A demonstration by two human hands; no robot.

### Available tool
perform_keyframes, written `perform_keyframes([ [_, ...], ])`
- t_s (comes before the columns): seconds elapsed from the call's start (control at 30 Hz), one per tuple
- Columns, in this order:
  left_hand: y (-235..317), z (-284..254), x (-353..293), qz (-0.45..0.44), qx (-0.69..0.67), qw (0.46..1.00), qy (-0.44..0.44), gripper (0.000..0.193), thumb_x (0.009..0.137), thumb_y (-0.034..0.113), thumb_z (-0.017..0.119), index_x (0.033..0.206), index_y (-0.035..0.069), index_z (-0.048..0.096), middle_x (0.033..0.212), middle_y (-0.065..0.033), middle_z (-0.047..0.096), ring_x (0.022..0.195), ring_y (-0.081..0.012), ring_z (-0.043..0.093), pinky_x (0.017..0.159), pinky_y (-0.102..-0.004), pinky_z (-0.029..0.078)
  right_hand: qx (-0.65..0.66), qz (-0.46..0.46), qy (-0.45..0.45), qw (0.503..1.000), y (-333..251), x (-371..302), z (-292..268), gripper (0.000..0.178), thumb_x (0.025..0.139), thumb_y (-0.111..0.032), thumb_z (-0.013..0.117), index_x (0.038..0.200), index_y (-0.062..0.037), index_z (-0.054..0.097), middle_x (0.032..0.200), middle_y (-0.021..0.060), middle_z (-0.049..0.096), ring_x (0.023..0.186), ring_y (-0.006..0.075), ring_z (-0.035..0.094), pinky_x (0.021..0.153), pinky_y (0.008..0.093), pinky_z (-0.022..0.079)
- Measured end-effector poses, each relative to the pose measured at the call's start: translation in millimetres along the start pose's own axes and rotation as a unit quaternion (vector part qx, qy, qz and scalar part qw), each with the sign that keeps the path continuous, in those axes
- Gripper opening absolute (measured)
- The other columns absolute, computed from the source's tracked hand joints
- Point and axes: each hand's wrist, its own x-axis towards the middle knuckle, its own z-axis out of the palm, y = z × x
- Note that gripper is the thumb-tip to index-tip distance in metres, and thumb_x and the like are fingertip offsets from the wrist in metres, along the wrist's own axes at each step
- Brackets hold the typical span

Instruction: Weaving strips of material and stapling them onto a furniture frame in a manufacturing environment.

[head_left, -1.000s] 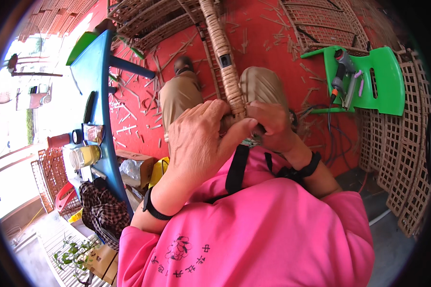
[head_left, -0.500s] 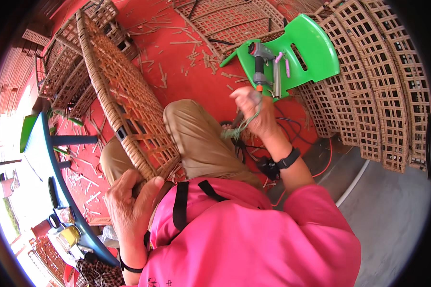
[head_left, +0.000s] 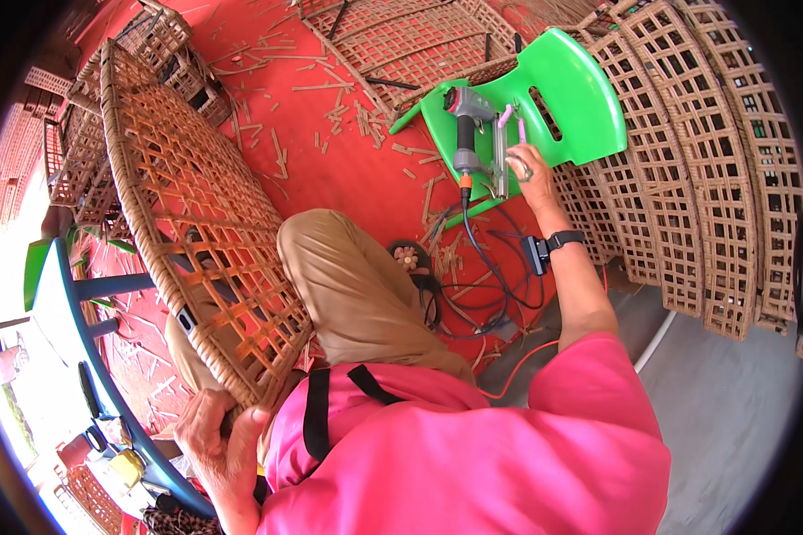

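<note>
My left hand [head_left: 216,437] grips the near end of a long woven rattan panel [head_left: 214,267], thumb over its wrapped rim. The panel stands tilted beside my knee, its openwork face towards the right. My right hand [head_left: 533,176] is over the front of a green plastic chair [head_left: 580,98], fingers curled in at a pink-handled tool [head_left: 521,129]. Something small and greenish shows among those fingers, too small to name. Beside them on the seat lies a pneumatic nail gun [head_left: 467,134] with a black grip, its hose hanging down.
Stacked woven panels [head_left: 669,160] lean at the right. Another panel [head_left: 419,45] lies beyond the chair, and more woven pieces [head_left: 143,98] stand at the far left. Cane offcuts [head_left: 348,107] litter the red floor. Dark hoses [head_left: 491,312] coil near my foot. A blue table [head_left: 143,428] stands left.
My right hand has reached forward and right to the chair; the green twine trailing from it before no longer shows hanging. The panel and my left hand have shifted left and nearer in the view.
</note>
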Motion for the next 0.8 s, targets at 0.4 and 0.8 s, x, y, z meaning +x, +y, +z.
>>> perform_keyframes([
  [0.4,2.9,-3.6,-2.3,0.001,0.037,0.999,0.006,0.051,0.080,0.043,0.076,0.071,-0.001,0.051,0.063,-0.0062,0.041,0.059,-0.0198,0.040,0.058,-0.0333,0.030,-0.150,-0.019,-0.256,0.955,63.1,25.4,6.8,0.079,0.074,0.024,0.056,0.140,-0.0169,0.047,0.145,0.0120,0.049,0.125,0.0362,0.056,0.104,0.0421,0.050],
  [0.8,22.1,7.1,8.9,-0.039,0.007,0.999,-0.015,0.042,0.082,0.033,0.074,0.070,-0.002,0.054,0.063,-0.0052,0.046,0.062,-0.0175,0.044,0.061,-0.0315,0.032,0.008,0.317,-0.015,0.948,52.4,95.3,52.7,0.039,0.093,-0.032,0.063,0.119,-0.0030,0.063,0.095,0.0211,0.072,0.089,0.0380,0.070,0.083,0.0457,0.053],
])
